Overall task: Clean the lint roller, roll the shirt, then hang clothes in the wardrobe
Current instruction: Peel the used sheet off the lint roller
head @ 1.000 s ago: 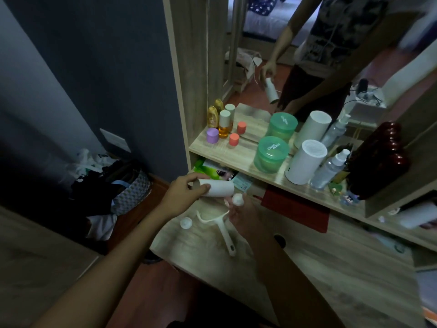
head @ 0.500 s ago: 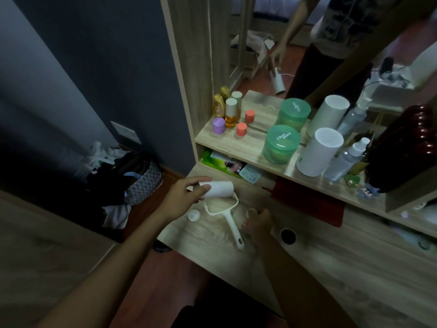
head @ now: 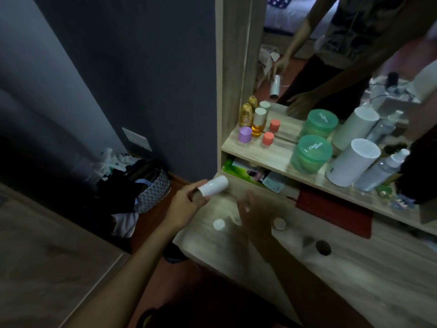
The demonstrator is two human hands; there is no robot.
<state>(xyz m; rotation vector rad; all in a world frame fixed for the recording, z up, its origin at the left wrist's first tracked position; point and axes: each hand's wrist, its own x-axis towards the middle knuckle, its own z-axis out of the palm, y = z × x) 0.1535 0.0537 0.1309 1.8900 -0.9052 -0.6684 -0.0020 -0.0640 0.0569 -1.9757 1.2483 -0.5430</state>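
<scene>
Fingers of our left hand (head: 186, 204) pinch the white cylindrical lint roll (head: 212, 188), lifted clear above the pale wooden desk (head: 354, 275). Our right hand (head: 254, 214) hovers blurred and spread wide, gripping nothing, between two small round caps (head: 218, 224).

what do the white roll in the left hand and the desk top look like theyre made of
White roll: looks like matte paper sheets wound on a brown cardboard core, seen at its open end. Desk top: pale wood-grain surface, probably laminate board; the streaky printed-looking grain suggests it.
</scene>
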